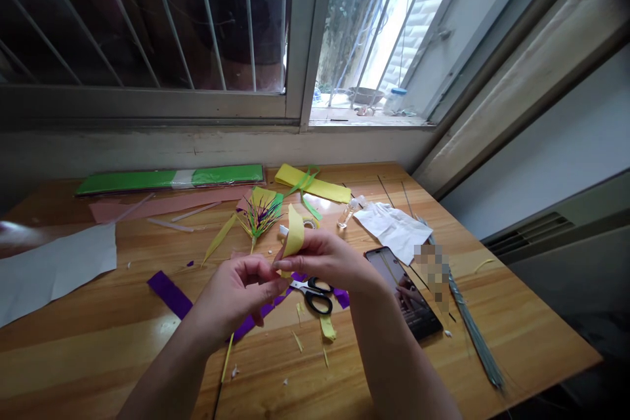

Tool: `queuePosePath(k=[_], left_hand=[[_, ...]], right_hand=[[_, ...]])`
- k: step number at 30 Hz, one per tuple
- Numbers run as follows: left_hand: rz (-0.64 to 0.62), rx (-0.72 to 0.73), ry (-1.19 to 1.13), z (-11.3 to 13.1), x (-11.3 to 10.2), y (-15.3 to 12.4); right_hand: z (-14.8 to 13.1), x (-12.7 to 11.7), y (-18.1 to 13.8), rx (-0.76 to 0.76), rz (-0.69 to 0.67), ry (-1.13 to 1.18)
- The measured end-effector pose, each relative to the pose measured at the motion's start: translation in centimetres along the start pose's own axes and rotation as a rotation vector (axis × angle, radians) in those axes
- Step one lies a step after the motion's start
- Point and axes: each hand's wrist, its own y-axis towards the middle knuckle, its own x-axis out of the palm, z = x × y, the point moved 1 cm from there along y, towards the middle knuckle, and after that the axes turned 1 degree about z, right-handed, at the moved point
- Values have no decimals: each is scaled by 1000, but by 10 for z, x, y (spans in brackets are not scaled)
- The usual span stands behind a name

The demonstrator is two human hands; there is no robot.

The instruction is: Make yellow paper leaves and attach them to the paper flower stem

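A curved strip of yellow crepe paper [295, 231] rises from the pinched fingers of my right hand [332, 262]. My left hand [241, 295] meets it fingertip to fingertip, closed at the strip's lower end; the exact grip is partly hidden. Just below lie scissors [315, 295] with black handles, their blades partly covered by my hands. Purple paper strips [170, 294] extend beneath and beside my left hand. Behind it rests a tufted yellow, green and purple paper bunch [260, 215]. A thin yellow-wrapped stem [227, 361] emerges below that hand, apparently in line with the bunch.
On the right are a lit phone [406, 295], a bundle of thin wires [472, 328], a white cloth [394, 226] and a small clear bottle [346, 213]. Green packaged paper [221, 175] and folded yellow paper [315, 184] lie along the back. White paper [59, 269] is at left.
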Motion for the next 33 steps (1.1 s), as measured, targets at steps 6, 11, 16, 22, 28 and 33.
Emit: queuePosePath(k=[6, 11, 16, 22, 28, 33], left_hand=[[12, 49, 51, 2, -1, -1], [31, 60, 81, 1, -3, 1], [-9, 36, 120, 0, -5, 0], [-23, 123, 199, 5, -4, -2], [-16, 35, 144, 3, -3, -1], [-23, -24, 92, -3, -6, 3]], right_hand=[[4, -1, 1, -16, 5, -4], [5, 0, -1, -8, 5, 3], [6, 1, 0, -1, 29, 3], [7, 2, 1, -12, 53, -14], [4, 5, 0, 13, 52, -43], [2, 7, 0, 32, 50, -111]])
